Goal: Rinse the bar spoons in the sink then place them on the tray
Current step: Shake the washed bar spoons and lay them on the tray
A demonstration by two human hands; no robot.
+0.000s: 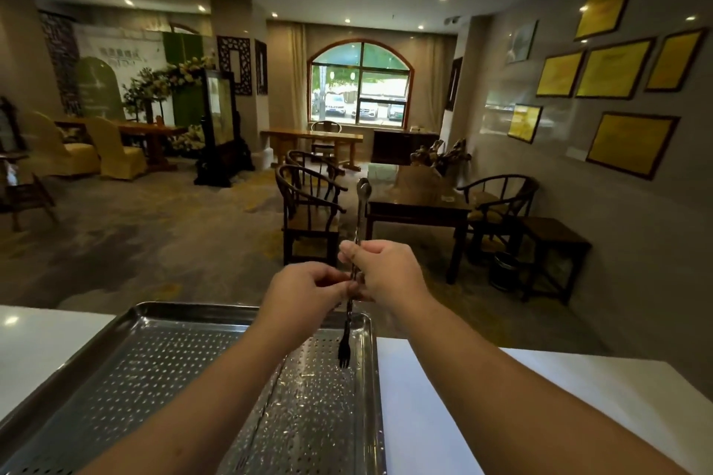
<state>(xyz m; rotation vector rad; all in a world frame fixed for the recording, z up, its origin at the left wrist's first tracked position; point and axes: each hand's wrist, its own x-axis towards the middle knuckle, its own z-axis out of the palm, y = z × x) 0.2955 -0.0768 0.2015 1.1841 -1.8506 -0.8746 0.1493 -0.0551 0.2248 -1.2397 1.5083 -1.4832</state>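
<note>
I hold a long twisted metal bar spoon (359, 216) nearly upright above the far right part of the perforated steel tray (162, 355). Its bowl points up and its small fork end (343, 353) hangs just over the tray. My right hand (386, 270) grips the shaft at its middle. My left hand (308, 293) pinches the shaft just below, fingers closed on it. No sink is in view. The tray holds water drops and no other spoon that I can see.
The tray rests on a white counter (559, 397) whose far edge runs just beyond the tray. Past the counter lies a carpeted lounge with dark wooden chairs (308, 212), a dark table (420, 204) and a small bin (503, 270).
</note>
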